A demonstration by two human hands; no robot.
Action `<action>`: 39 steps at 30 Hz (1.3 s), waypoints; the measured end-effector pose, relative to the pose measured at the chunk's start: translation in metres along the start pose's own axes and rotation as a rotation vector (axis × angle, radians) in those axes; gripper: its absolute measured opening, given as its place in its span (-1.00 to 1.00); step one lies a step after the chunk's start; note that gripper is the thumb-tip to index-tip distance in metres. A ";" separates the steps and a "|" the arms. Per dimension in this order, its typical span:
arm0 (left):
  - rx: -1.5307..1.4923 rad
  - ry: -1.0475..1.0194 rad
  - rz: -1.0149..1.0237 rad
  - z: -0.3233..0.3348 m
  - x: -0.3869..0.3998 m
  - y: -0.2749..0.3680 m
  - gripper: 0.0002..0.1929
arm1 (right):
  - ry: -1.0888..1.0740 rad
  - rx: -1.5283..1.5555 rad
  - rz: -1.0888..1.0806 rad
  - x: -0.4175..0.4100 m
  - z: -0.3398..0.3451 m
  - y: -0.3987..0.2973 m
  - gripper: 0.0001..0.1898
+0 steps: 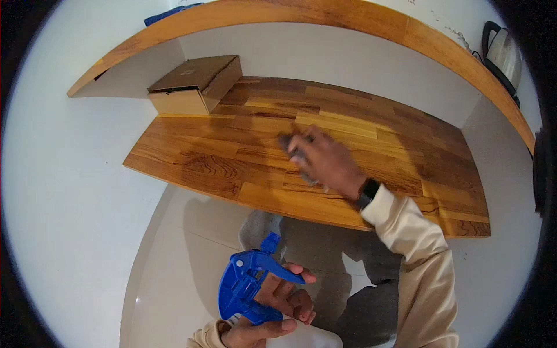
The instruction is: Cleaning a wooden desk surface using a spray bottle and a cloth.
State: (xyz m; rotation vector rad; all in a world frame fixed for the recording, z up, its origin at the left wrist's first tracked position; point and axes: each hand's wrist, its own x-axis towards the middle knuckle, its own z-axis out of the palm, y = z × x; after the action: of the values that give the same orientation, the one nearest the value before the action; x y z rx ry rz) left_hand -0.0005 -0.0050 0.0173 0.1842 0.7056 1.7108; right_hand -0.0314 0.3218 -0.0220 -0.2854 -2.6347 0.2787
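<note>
My left hand (278,304) grips a spray bottle (302,335) by its neck, below a blue trigger sprayer head (246,278); a finger rests at the trigger. The bottle is white and partly cut off at the bottom of the view. My right hand (328,163), blurred, with a black watch on the wrist, holds a dark grey cloth-like item (300,152) over the wooden desktop (261,182). Whether the item touches the wood, I cannot tell.
A cardboard box (198,78) stands at the desktop's back left corner. Above, a curved-looking wooden shelf (313,15) carries an electric kettle (502,56) at the right and a blue cloth (169,14) at the left. White walls flank the desktop; its front edge is above a tiled floor.
</note>
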 end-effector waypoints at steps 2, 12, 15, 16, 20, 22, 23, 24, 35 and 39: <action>-0.057 -0.063 0.036 -0.006 0.000 -0.002 -0.12 | 0.059 -0.125 0.092 0.003 -0.006 0.052 -0.72; -0.090 -0.074 0.094 -0.008 -0.007 0.003 -0.16 | 0.210 -0.370 0.244 -0.012 -0.003 0.091 -0.73; -0.042 -0.052 0.060 -0.006 -0.009 0.009 -0.16 | 0.150 -0.228 0.105 -0.014 0.003 0.009 -0.74; -0.043 -0.052 0.060 -0.006 -0.008 0.008 -0.16 | 0.166 -0.162 -0.012 -0.016 0.007 -0.012 -0.75; -0.098 -0.079 0.057 -0.009 -0.008 0.002 -0.14 | 0.073 0.113 -0.312 -0.023 0.008 -0.064 -0.79; -0.109 -0.078 0.053 -0.012 -0.008 0.003 -0.13 | -0.020 0.160 -0.295 -0.019 -0.003 -0.057 -0.78; -0.125 -0.104 0.059 -0.016 -0.007 0.003 -0.12 | -0.119 0.209 -0.284 -0.015 -0.007 -0.049 -0.77; -0.142 -0.127 0.074 -0.018 -0.008 0.004 -0.12 | -0.119 0.214 -0.290 -0.012 -0.008 -0.040 -0.77; -0.173 -0.171 0.075 -0.017 -0.009 0.010 -0.12 | 0.102 -0.122 0.195 0.001 -0.030 0.115 -0.71; -0.066 -0.005 0.018 -0.005 -0.012 0.013 -0.07 | 0.139 -0.021 0.028 0.000 -0.015 0.070 -0.71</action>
State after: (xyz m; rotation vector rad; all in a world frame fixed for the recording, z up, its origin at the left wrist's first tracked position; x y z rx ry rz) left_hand -0.0103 -0.0196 0.0231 0.1493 0.6447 1.7479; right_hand -0.0136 0.3912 -0.0263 -0.3368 -2.4991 0.2325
